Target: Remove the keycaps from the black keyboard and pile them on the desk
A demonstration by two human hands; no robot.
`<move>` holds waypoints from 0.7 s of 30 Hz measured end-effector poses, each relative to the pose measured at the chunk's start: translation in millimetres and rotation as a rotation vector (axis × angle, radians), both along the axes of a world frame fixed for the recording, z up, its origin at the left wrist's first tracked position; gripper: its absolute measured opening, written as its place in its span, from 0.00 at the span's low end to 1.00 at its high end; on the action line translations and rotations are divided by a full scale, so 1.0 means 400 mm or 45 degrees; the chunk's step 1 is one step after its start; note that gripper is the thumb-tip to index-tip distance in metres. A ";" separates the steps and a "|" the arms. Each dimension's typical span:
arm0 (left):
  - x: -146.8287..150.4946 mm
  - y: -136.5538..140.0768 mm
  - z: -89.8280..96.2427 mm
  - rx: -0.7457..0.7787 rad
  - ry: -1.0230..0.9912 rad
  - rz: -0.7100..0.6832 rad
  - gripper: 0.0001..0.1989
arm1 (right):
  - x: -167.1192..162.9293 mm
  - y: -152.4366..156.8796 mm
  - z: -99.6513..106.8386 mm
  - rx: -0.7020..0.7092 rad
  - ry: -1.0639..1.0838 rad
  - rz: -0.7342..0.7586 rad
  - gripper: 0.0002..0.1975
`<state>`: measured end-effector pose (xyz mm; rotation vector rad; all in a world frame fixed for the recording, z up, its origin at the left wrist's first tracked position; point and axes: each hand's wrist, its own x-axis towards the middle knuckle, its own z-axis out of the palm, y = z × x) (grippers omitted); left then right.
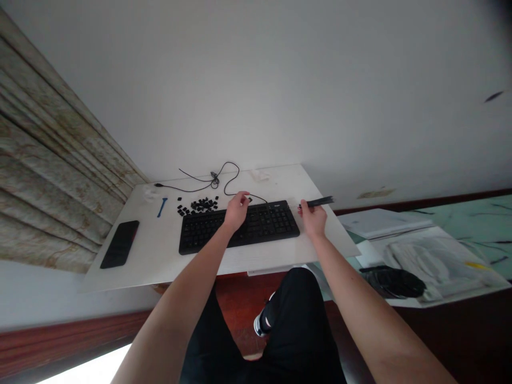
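Note:
A black keyboard (264,226) lies near the front of the white table. My left hand (237,210) is over its back edge, fingers drawn together in a pinch at a small black keycap (250,199). Just right of the keyboard, my right hand (313,218) is closed around a slim black brush (320,201), whose ragged end points right. Behind the keyboard's left half lies a loose pile of black keycaps (204,205). A blue stick-like tool (162,207) rests left of the pile.
A dark phone (120,244) lies at the table's (154,269) left side. The keyboard's cable (215,180) is bundled at the back by the wall. Curtains (52,154) hang on the left. At right, a lower surface holds a white box (380,221) and a black object (394,281).

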<state>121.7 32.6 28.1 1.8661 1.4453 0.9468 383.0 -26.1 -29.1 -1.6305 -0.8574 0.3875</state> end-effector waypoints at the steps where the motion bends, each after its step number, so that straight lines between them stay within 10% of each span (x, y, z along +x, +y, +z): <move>1: -0.034 0.011 0.005 -0.014 0.054 0.041 0.11 | 0.001 0.002 -0.004 -0.002 0.006 -0.002 0.27; 12: -0.356 0.084 0.002 -0.057 0.400 0.390 0.09 | 0.010 0.012 -0.023 0.002 -0.005 0.015 0.27; 21: -0.250 0.033 -0.001 0.200 0.530 0.268 0.15 | 0.005 0.010 -0.016 0.016 0.002 0.011 0.27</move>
